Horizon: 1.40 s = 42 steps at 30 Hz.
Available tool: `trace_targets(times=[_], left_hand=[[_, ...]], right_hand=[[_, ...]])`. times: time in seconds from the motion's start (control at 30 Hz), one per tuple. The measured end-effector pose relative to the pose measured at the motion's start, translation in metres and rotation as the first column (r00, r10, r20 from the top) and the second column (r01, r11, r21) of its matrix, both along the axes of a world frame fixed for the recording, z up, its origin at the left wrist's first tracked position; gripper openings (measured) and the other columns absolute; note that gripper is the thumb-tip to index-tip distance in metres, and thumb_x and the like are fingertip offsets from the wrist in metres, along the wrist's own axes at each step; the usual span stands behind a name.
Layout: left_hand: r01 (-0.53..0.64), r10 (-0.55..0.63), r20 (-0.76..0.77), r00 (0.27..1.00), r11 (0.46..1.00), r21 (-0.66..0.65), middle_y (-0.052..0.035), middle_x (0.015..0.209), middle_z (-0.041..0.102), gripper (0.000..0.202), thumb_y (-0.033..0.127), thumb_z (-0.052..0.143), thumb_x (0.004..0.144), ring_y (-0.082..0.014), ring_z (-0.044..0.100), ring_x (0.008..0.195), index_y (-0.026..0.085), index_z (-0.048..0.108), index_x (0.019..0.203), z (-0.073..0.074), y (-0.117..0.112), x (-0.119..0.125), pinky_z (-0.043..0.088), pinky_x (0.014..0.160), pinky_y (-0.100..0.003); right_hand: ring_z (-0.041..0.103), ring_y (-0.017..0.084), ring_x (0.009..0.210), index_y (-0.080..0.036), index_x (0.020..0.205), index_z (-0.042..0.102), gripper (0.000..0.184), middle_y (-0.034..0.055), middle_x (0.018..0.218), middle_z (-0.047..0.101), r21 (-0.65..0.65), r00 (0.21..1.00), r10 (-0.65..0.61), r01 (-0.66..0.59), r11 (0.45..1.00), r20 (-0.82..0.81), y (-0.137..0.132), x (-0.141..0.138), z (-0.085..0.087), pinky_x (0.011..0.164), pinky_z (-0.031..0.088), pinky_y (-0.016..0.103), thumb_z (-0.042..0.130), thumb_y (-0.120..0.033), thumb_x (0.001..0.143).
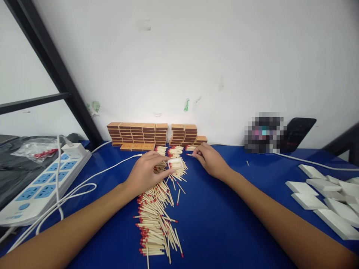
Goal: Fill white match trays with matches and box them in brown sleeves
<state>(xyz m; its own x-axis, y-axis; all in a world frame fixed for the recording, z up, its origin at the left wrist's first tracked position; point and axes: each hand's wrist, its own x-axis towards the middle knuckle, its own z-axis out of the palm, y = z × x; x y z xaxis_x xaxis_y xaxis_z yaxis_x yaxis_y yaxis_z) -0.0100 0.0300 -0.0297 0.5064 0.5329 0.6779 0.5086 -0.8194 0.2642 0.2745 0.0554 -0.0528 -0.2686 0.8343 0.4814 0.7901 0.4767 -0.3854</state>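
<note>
Between the thumb and fingers of my left hand (148, 169) is a small white matchbox tray (176, 161) with some matches lying in it. My right hand (209, 160) pinches a red-tipped match (190, 154) a little to the right of the tray. A long heap of loose matches (153, 220), mostly with red heads to the left, runs from under my left hand toward the table's front. Smaller bunches of matches (175, 151) lie just behind the tray.
Stacked orange matchboxes (137, 132) line the wall. White trays (335, 201) are piled at the right on the blue table (230, 216). A power strip (42, 183) with white cables (92, 175) lies at the left. A phone (300, 132) leans at the back right.
</note>
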Motion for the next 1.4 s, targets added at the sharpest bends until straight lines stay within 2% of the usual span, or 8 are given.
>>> trace_targets(times=[0.1, 0.2, 0.4, 0.5, 0.6, 0.77, 1.13, 1.4], left_hand=[[-0.03, 0.03, -0.003, 1.0, 1.0, -0.004, -0.0074, 0.096, 0.075, 0.035, 0.041, 0.08, 0.084, -0.0226, 0.067, 0.091, 0.017, 0.074, 0.108, -0.001, 0.001, -0.001, 0.057, 0.082, -0.039], [-0.039, 0.039, 0.008, 0.999, 0.999, -0.006, -0.0076, 0.097, 0.075, 0.034, 0.041, 0.081, 0.083, -0.0224, 0.067, 0.092, 0.017, 0.074, 0.107, 0.0, 0.001, -0.001, 0.057, 0.083, -0.039], [0.041, -0.041, 0.01, 0.999, 0.999, 0.004, -0.0081, 0.098, 0.073, 0.037, 0.039, 0.081, 0.084, -0.0205, 0.066, 0.092, 0.017, 0.074, 0.113, 0.002, -0.004, 0.001, 0.057, 0.083, -0.036], [0.043, -0.043, 0.005, 0.999, 0.999, 0.014, -0.0079, 0.096, 0.073, 0.037, 0.04, 0.081, 0.084, -0.0205, 0.066, 0.091, 0.017, 0.074, 0.112, 0.002, -0.004, 0.001, 0.056, 0.082, -0.036], [0.007, -0.007, 0.016, 1.0, 1.0, -0.001, -0.0081, 0.098, 0.073, 0.035, 0.041, 0.08, 0.084, -0.0213, 0.066, 0.092, 0.019, 0.074, 0.111, 0.001, -0.002, 0.001, 0.057, 0.083, -0.037], [-0.018, 0.018, 0.023, 1.0, 1.0, -0.007, -0.008, 0.095, 0.073, 0.034, 0.042, 0.08, 0.084, -0.0216, 0.066, 0.091, 0.018, 0.075, 0.108, 0.0, -0.001, 0.0, 0.057, 0.081, -0.038], [-0.03, 0.03, 0.016, 0.999, 0.999, -0.019, -0.0077, 0.097, 0.073, 0.035, 0.043, 0.079, 0.084, -0.0215, 0.066, 0.092, 0.019, 0.075, 0.109, -0.001, -0.001, 0.0, 0.057, 0.083, -0.038], [-0.011, 0.011, 0.017, 1.0, 1.0, -0.007, -0.0071, 0.095, 0.075, 0.034, 0.044, 0.079, 0.085, -0.0218, 0.067, 0.091, 0.02, 0.075, 0.108, 0.0, -0.001, 0.001, 0.058, 0.082, -0.039]], right_hand=[[0.058, 0.021, 0.087, -0.021, 0.093, 0.06, 0.009, 0.0068, 0.095, 0.06, 0.097, 0.998, 0.054, -0.052, 0.994, -0.023, -0.013, -0.016, 0.011, 0.077, 0.047, 0.033, 0.054, -0.023, 0.1], [0.058, 0.022, 0.091, -0.02, 0.096, 0.06, 0.009, 0.0075, 0.098, 0.06, 0.159, 0.991, 0.126, -0.13, 0.979, 0.034, -0.028, -0.035, 0.019, 0.08, 0.048, 0.034, 0.053, -0.023, 0.101], [0.059, 0.021, 0.088, -0.019, 0.097, 0.062, 0.012, 0.0073, 0.095, 0.061, 0.205, 0.969, 0.203, -0.229, 0.952, 0.138, -0.045, -0.054, 0.02, 0.077, 0.049, 0.033, 0.052, -0.022, 0.103], [0.059, 0.02, 0.086, -0.021, 0.098, 0.063, 0.012, 0.0064, 0.094, 0.061, 0.204, 0.98, 0.192, -0.2, 0.958, 0.055, -0.041, -0.049, 0.017, 0.076, 0.049, 0.032, 0.052, -0.024, 0.102], [0.06, 0.022, 0.089, -0.02, 0.101, 0.065, 0.014, 0.008, 0.093, 0.062, 0.228, 0.996, 0.083, -0.076, 0.971, -0.02, -0.028, -0.033, 0.012, 0.08, 0.05, 0.035, 0.052, -0.025, 0.101], [0.059, 0.028, 0.1, -0.019, 0.106, 0.072, 0.022, 0.0123, 0.099, 0.063, 0.162, 0.998, -0.059, 0.053, 0.985, 0.03, -0.002, -0.002, -0.003, 0.091, 0.051, 0.044, 0.052, -0.026, 0.099], [0.058, 0.029, 0.1, -0.018, 0.112, 0.074, 0.028, 0.0127, 0.101, 0.063, 0.112, 0.992, -0.051, 0.039, 0.993, 0.114, 0.003, 0.005, -0.008, 0.092, 0.051, 0.046, 0.051, -0.026, 0.098], [0.056, 0.027, 0.097, -0.02, 0.094, 0.067, 0.012, 0.0097, 0.096, 0.061, 0.092, 0.998, -0.005, -0.001, 0.996, 0.057, 0.003, 0.005, -0.006, 0.088, 0.049, 0.043, 0.056, -0.024, 0.096]])
